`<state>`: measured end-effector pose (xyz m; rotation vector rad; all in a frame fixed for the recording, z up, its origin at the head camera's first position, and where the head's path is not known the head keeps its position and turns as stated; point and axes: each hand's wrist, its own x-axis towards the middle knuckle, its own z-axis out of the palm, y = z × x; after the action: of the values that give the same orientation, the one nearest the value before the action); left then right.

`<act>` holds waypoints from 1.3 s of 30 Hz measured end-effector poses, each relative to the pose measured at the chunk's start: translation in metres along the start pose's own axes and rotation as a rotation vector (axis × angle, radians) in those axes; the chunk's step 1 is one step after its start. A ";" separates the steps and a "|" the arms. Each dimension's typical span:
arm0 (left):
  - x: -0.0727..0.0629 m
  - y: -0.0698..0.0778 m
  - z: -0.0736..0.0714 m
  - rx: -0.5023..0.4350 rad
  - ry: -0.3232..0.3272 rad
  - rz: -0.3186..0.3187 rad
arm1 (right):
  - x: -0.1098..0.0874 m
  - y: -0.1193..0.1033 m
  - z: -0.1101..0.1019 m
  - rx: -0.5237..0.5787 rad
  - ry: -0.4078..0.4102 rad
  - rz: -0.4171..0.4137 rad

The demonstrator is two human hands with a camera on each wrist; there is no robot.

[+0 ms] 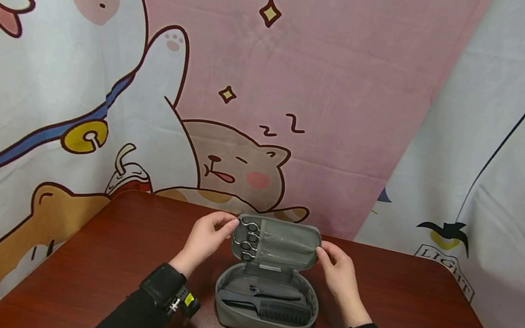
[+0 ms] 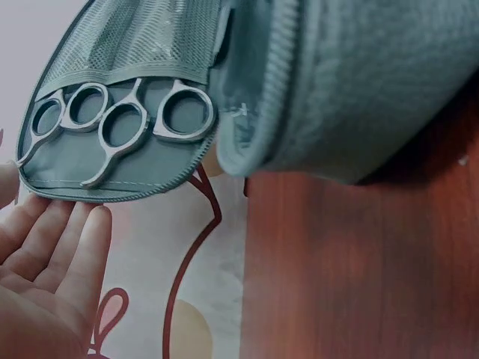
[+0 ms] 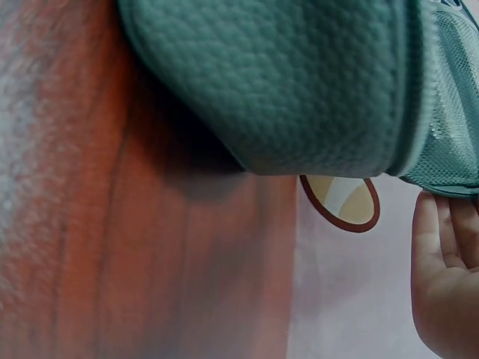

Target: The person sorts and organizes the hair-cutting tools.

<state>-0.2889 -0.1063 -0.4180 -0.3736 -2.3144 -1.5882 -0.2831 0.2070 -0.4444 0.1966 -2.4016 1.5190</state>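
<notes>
With left grip (image 1: 208,236) and right grip (image 1: 340,270) both pinching the raised lid (image 1: 287,244) of the zippered haircutting case (image 1: 260,326), lower centre of frame, I fear sharp tilting could spill the scissors (image 1: 250,237).

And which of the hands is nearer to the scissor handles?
Left. The left hand holds the lid just beside the scissor handles; the right hand holds its opposite edge, across the mesh pocket.
</notes>
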 end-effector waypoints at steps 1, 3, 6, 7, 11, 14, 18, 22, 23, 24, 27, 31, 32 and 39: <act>0.000 0.001 0.000 0.005 -0.001 0.007 | 0.000 -0.001 -0.001 -0.009 0.003 -0.012; 0.001 0.004 0.000 0.024 -0.002 0.017 | 0.000 -0.004 -0.002 -0.024 0.001 -0.034; 0.001 0.007 0.000 0.041 -0.008 0.023 | 0.000 -0.009 -0.005 -0.045 0.002 -0.067; 0.001 0.007 0.000 0.041 -0.009 0.019 | 0.000 -0.011 -0.006 -0.052 0.001 -0.079; 0.001 0.010 -0.002 0.040 -0.022 0.025 | 0.000 -0.017 -0.008 -0.077 0.011 -0.126; 0.000 0.010 -0.004 0.040 -0.033 0.040 | -0.001 -0.020 -0.010 -0.095 0.019 -0.151; -0.003 0.012 -0.007 0.061 -0.045 0.070 | -0.004 -0.022 -0.011 -0.110 0.016 -0.156; -0.006 0.011 -0.008 0.131 -0.050 0.147 | -0.010 -0.022 -0.013 -0.118 0.006 -0.152; -0.008 0.011 -0.008 0.152 -0.052 0.173 | -0.011 -0.022 -0.013 -0.122 0.004 -0.152; -0.009 0.011 -0.009 0.173 -0.055 0.201 | -0.012 -0.022 -0.014 -0.125 0.002 -0.156; -0.012 0.011 -0.013 0.207 -0.082 0.280 | -0.016 -0.022 -0.016 -0.139 -0.005 -0.179; -0.015 0.011 -0.019 0.243 -0.136 0.362 | -0.020 -0.023 -0.020 -0.172 -0.020 -0.254; -0.016 0.011 -0.020 0.252 -0.148 0.377 | -0.021 -0.023 -0.021 -0.185 -0.023 -0.279; -0.022 0.008 -0.027 0.265 -0.252 0.513 | -0.030 -0.020 -0.029 -0.237 -0.068 -0.439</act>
<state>-0.2626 -0.1292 -0.4105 -1.0503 -2.3054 -1.0230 -0.2443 0.2232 -0.4248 0.6796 -2.3584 1.0393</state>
